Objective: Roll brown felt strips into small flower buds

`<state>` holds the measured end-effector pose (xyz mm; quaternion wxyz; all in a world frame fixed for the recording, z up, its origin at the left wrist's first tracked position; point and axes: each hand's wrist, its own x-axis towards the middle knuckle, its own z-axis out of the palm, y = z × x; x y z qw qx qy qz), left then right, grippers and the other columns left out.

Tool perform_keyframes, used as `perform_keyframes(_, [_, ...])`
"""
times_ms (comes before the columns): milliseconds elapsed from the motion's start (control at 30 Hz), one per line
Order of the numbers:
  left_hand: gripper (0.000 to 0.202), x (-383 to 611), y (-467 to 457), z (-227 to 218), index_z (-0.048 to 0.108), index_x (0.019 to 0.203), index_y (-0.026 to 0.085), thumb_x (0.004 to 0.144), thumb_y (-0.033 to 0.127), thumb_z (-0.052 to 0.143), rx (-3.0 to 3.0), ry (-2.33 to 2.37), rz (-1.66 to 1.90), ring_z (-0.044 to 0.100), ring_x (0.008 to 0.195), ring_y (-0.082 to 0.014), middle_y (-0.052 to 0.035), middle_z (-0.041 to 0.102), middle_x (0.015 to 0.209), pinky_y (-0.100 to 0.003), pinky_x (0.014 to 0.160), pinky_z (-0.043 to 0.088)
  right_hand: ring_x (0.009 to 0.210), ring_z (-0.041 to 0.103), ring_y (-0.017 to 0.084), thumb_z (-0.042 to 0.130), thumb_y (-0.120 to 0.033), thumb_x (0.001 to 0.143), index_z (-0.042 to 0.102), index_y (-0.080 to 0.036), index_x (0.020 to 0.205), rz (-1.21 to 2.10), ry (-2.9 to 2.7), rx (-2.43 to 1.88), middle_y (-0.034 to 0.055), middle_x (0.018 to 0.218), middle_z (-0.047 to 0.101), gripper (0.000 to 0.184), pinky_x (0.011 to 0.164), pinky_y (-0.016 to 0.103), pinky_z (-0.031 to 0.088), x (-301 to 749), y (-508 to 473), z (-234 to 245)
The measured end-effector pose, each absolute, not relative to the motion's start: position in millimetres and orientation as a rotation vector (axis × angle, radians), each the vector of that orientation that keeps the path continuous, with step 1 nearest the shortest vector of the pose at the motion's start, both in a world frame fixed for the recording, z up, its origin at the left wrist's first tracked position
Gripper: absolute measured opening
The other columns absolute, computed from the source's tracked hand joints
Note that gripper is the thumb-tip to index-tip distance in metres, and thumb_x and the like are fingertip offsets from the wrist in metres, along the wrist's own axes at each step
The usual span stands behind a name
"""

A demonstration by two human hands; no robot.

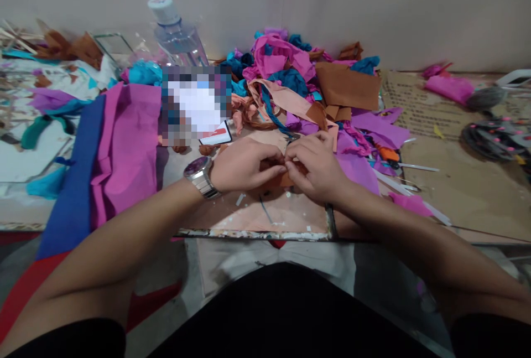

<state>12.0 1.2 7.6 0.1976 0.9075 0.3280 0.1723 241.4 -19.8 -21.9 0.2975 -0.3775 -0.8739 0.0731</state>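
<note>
Grey wall (352,9) stands behind a crowded counter (298,219), whose front edge looks chipped and spotted with white; the left hand (249,165) and the right hand (317,167) meet over the middle of it, thumbs and fingertips drawn in narrow and close together, pinching a small brown piece (279,182); this piece shows just below and between the fingers, near the front of the counter, and the fingers hide much of it, so its full shape cannot be told; a metal watch (202,176) sits on the left wrist; just beyond the fingertips lies a small dark object, too blurred to name.

Behind the hands rises a heap of crumpled scraps (286,59) in pink, blue, purple and peach; a flat brown sheet (348,86) rests against its right side; to the left, a pink sheet (135,148) lies beside a blue strip (78,175) that hangs over the front edge; a clear bottle (178,40) with a white cap stands near the wall, behind a pixelated patch; on the far right, printed brown cardboard (435,181) lies under a dark round bundle (492,139) dotted with pink.
</note>
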Motion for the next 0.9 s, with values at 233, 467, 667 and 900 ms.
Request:
perform_keyframes(233, [0.024,9.8,1.6,15.7,0.075,0.087,0.018,0.096,0.036,0.062,2.469,0.939,0.463,0.058,0.060,-0.0117,0.0001,0.073,0.073,-0.026,0.063,0.037,0.105,0.064,0.024,0.056,-0.029,0.104,0.064,-0.023,0.101,0.208,-2.323,-0.995,0.0046,0.107,0.075,0.011,0.099,0.047,0.030,242.5,-21.9,-19.3])
perform_keyframes(467, [0.015,9.7,1.8,15.0,0.075,0.088,0.018,0.089,0.031,0.066,2.522,0.982,0.395,0.059,0.061,-0.0125,0.0006,0.073,0.073,-0.026,0.062,0.034,0.097,0.063,0.023,0.055,-0.026,0.101,0.060,-0.022,0.095,0.193,-2.336,-0.961,0.0027,0.096,0.072,0.009,0.099,0.047,0.029,239.7,-20.9,-22.9])
perform_keyframes(667, [0.022,9.6,0.2,15.9,0.075,0.089,0.018,0.094,0.035,0.063,2.525,0.911,0.417,0.057,0.061,-0.0121,0.0004,0.071,0.071,-0.026,0.062,0.035,0.096,0.062,0.022,0.054,-0.023,0.099,0.057,-0.022,0.094,0.197,-2.352,-0.969,0.0030,0.096,0.071,0.007,0.099,0.046,0.030,237.3,-20.3,-23.8])
perform_keyframes(900, [0.026,5.2,6.6,17.9,0.078,0.090,0.018,0.097,0.035,0.059,2.496,0.906,0.406,0.055,0.057,-0.0103,0.0011,0.072,0.070,-0.026,0.062,0.037,0.096,0.062,0.023,0.054,-0.025,0.099,0.057,-0.023,0.095,0.216,-2.320,-0.986,0.0030,0.095,0.071,0.005,0.098,0.047,0.029,240.9,-18.8,-25.0])
